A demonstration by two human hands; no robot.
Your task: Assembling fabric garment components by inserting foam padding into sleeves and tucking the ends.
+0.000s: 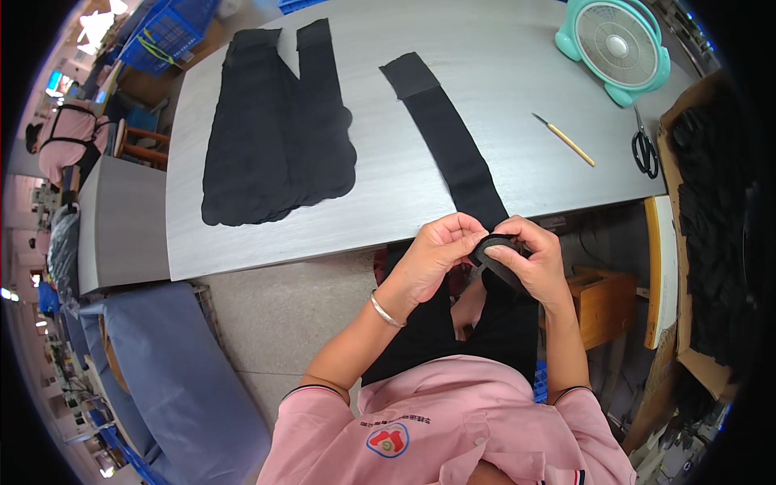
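A long black stocking point(449, 137) lies flat on the grey table point(388, 202) and runs down over its near edge. My left hand point(436, 255) and my right hand point(529, 259) meet just below that edge. Both pinch the stocking's lower end, which is bunched into a dark ring between my fingers. A silver bangle sits on my left wrist. To the left on the table lies a pile of black stockings point(275, 129), laid flat and overlapping.
A teal desk fan point(616, 47) stands at the table's far right. A yellow-handled tool point(564, 139) and black scissors point(644, 147) lie near it. A cardboard box of black fabric point(711, 218) is on the right. Another person in pink point(69, 137) works at far left.
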